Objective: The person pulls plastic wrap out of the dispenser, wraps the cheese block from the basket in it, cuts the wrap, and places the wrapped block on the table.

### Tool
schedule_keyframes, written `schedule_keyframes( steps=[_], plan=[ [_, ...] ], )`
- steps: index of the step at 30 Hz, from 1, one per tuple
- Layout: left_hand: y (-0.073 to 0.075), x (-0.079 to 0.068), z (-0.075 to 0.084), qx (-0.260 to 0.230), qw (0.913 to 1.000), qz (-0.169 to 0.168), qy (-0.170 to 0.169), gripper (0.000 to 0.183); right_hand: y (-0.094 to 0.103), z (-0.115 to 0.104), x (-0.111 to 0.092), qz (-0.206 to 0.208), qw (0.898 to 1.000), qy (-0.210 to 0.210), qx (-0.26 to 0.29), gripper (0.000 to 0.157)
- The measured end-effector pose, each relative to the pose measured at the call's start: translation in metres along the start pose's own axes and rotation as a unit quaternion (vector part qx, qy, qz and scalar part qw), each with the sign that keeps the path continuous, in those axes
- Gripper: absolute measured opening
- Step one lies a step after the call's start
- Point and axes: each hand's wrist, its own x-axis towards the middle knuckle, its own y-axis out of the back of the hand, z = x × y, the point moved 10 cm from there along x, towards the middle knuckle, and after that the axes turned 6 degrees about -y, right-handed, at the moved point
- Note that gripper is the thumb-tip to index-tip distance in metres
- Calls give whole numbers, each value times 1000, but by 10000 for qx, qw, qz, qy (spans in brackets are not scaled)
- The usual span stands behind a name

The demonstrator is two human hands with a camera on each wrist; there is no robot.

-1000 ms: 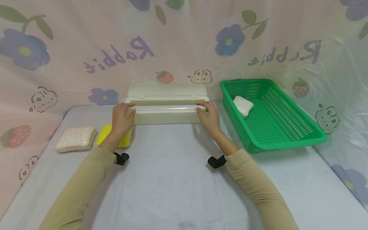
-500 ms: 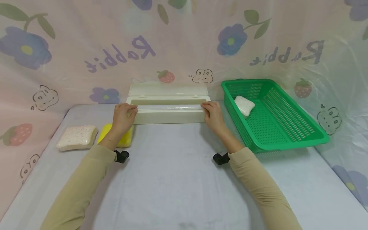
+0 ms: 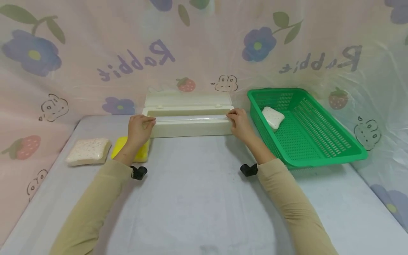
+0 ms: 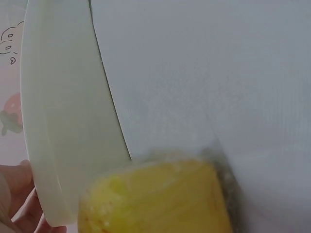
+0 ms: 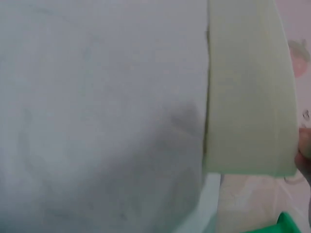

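Observation:
A long white cling film box (image 3: 191, 130) lies across the back of the table, its lid (image 3: 188, 100) raised behind it. Clear film (image 3: 191, 118) stretches along the top of its front wall. At the left end, my left hand (image 3: 138, 131) pinches the film edge between thumb and fingers. My right hand (image 3: 243, 126) does the same at the right end, fingertips right at the corner. The left wrist view has the box front (image 4: 68, 111) with fingers (image 4: 19, 174) at its end. In the right wrist view only a bit of the right hand (image 5: 304, 150) shows.
Left of the box lie a film-wrapped pale speckled sponge (image 3: 88, 151) and a yellow sponge (image 3: 140, 151), partly behind the left forearm. A green plastic basket (image 3: 318, 163) stands on the right, with a white speckled block (image 3: 273, 117) inside. A patterned curtain (image 3: 204, 42) hangs behind.
Thumbs and fingers of both hands have come together from a spread pose onto the film edge. My right hand has moved slightly right, to the box's right end.

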Motion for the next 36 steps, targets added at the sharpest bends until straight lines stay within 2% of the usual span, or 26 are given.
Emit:
schedule_keyframes(
  steps=[7, 12, 17, 22, 27, 32, 36],
  plan=[
    [2, 2, -5, -357, 9974, 399, 485, 24, 4, 10, 5, -251, 9997, -27, -80, 20],
    [3, 1, -10, -625, 9944, 447, 728, 26, 2, 17, 5, -503, 9979, -400, 38, 20],
    [6, 1, -14, -650, 9933, 507, 808, 26, -4, 23, 2, -654, 9940, -834, 258, 16],
    [7, 3, -8, -444, 9952, 595, 645, 24, -3, 29, 4, -448, 9887, -1341, 505, 19],
    [6, 4, -6, -352, 9967, 511, 529, 24, -3, 29, 5, -299, 9841, -1721, 321, 18],
    [6, 3, -3, -372, 9973, 362, 519, 26, 1, 27, 3, 46, 9816, -1872, 371, 20],
    [8, 4, -1, -352, 9974, 217, 590, 29, 6, 22, 4, 308, 9832, -1760, 382, 21]
  ],
)
